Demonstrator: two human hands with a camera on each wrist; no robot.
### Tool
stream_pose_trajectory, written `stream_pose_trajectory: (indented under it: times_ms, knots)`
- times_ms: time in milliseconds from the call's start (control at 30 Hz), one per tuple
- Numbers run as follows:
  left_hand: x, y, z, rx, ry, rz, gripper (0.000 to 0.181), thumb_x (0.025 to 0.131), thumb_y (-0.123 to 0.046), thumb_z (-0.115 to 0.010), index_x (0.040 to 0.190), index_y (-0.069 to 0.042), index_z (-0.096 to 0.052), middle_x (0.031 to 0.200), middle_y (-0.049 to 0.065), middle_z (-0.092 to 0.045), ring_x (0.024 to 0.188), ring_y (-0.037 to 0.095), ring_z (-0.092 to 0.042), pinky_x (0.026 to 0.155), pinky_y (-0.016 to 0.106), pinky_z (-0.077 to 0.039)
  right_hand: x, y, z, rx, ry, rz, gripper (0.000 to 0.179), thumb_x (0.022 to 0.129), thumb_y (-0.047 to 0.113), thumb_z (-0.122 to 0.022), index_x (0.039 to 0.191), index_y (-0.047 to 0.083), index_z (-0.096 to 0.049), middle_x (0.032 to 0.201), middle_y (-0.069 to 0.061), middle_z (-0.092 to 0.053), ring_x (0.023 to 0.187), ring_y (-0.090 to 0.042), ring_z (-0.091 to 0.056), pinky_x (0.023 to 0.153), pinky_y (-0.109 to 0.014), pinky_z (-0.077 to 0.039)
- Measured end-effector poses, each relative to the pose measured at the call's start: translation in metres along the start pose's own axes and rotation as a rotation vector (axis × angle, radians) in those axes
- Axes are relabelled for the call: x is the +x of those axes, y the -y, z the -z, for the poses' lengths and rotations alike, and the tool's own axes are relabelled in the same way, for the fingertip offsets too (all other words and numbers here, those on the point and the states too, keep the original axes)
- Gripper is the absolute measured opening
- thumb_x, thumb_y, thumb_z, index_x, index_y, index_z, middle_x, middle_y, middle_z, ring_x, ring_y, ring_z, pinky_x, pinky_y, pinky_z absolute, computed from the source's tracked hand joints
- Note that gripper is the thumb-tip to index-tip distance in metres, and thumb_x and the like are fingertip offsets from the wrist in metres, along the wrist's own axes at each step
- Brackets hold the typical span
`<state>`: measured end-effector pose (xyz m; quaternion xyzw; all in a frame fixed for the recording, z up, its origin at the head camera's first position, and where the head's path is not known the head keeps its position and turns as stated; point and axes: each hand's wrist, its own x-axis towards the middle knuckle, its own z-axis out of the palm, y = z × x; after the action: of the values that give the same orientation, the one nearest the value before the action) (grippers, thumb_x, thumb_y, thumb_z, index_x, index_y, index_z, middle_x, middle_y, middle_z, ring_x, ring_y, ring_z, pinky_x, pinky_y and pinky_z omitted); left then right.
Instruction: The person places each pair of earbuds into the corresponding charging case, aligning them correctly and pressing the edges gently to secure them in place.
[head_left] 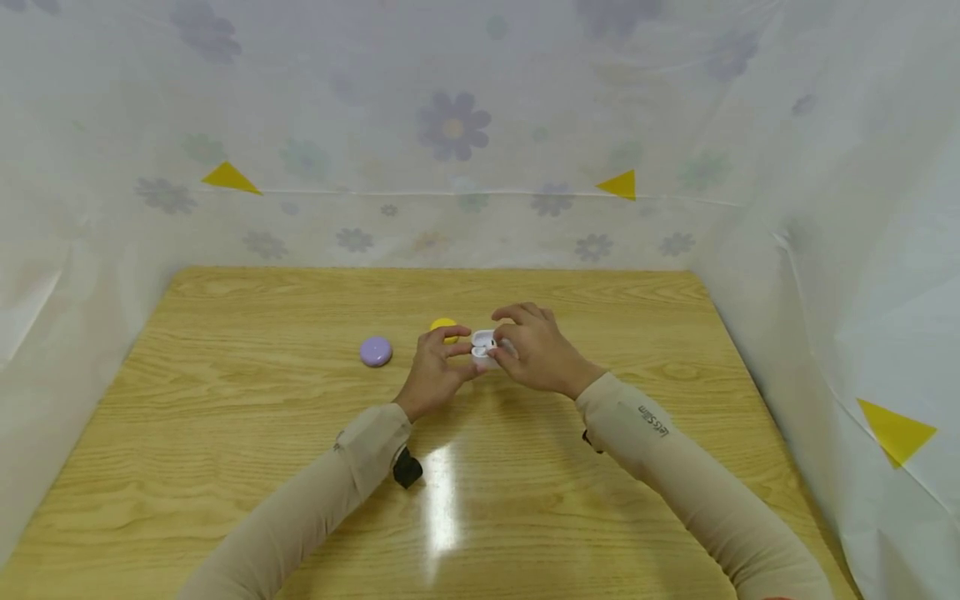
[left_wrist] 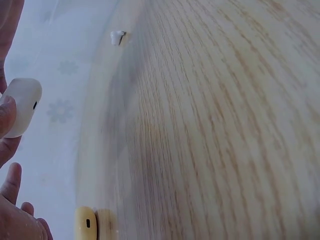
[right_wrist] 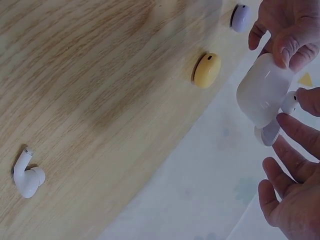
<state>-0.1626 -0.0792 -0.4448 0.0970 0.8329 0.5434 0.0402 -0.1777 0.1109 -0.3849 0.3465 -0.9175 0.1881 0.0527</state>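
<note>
My left hand grips a white earbud charging case above the table, its lid flipped up. At the case's opening, my right hand pinches a white earbud between thumb and index finger; how far it sits inside cannot be made out. The other fingers of that hand are spread. A second white earbud lies on the table, apart from both hands; in the head view it does not show. Just beyond my left fingers rests a yellow rounded case.
To the left of the yellow case a lilac round case lies on the wooden table. Pale flowered sheeting hangs along the table's back and sides, with yellow triangles stuck on it.
</note>
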Motion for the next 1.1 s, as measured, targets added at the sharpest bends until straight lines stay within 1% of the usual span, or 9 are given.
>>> stream_pose_trajectory:
  times_ms: [200,300,500,900,1000,1100]
  knots:
    - [-0.0001,0.0001,-0.0004,-0.023,0.008,0.022,0.035,0.083,-0.019,-0.074,0.112,-0.002,-0.070,0.137,0.005,-0.049,0.136,0.029,-0.026,0.112,0.056,-0.023,0.0007,0.0011,-0.0022,0.003,-0.018,0.051,0.013,0.089,0.016,-0.065,0.099,0.008,-0.069,0.128,-0.012,-0.058,0.122,-0.034,-0.049,0.098,-0.055,-0.038]
    - [0.0002,-0.0005,-0.0010,-0.030,0.009,0.021,0.035,0.083,-0.018,-0.073,0.113,-0.001,-0.069,0.138,0.006,-0.049,0.136,0.030,-0.026,0.112,0.056,-0.023,0.0010,0.0021,-0.0027,0.000,-0.034,0.079,0.011,0.089,0.013,-0.066,0.098,0.009,-0.070,0.126,-0.012,-0.058,0.122,-0.034,-0.050,0.099,-0.057,-0.038]
    - [0.0005,-0.0012,-0.0015,-0.015,0.003,0.017,0.035,0.083,-0.020,-0.074,0.112,-0.001,-0.069,0.138,0.006,-0.049,0.135,0.030,-0.027,0.112,0.054,-0.023,0.0009,0.0019,-0.0040,-0.016,-0.054,0.110,0.010,0.088,0.009,-0.066,0.096,0.010,-0.072,0.124,-0.011,-0.060,0.121,-0.034,-0.051,0.096,-0.057,-0.039]
    - [0.0008,0.0022,-0.0028,0.005,0.007,-0.011,0.035,0.083,-0.019,-0.074,0.113,-0.001,-0.069,0.138,0.008,-0.050,0.136,0.032,-0.028,0.112,0.054,-0.026,-0.0004,0.0018,-0.0044,-0.024,-0.054,0.115,0.010,0.088,0.009,-0.067,0.096,0.010,-0.073,0.123,-0.012,-0.060,0.121,-0.034,-0.051,0.096,-0.056,-0.039]
    - [0.0007,0.0019,-0.0029,0.003,0.011,-0.007,0.035,0.083,-0.019,-0.074,0.114,-0.001,-0.069,0.138,0.007,-0.050,0.137,0.032,-0.027,0.113,0.055,-0.024,-0.0010,0.0014,-0.0045,-0.018,-0.049,0.108,0.011,0.088,0.011,-0.067,0.097,0.010,-0.073,0.124,-0.012,-0.060,0.121,-0.034,-0.051,0.097,-0.056,-0.039]
    - [0.0010,0.0011,-0.0030,-0.014,0.009,0.016,0.035,0.084,-0.019,-0.074,0.113,-0.001,-0.069,0.138,0.005,-0.050,0.137,0.030,-0.026,0.114,0.054,-0.022,-0.0021,-0.0001,-0.0025,0.009,-0.065,0.092,0.014,0.089,0.014,-0.066,0.100,0.009,-0.072,0.126,-0.013,-0.060,0.122,-0.034,-0.051,0.097,-0.058,-0.038]
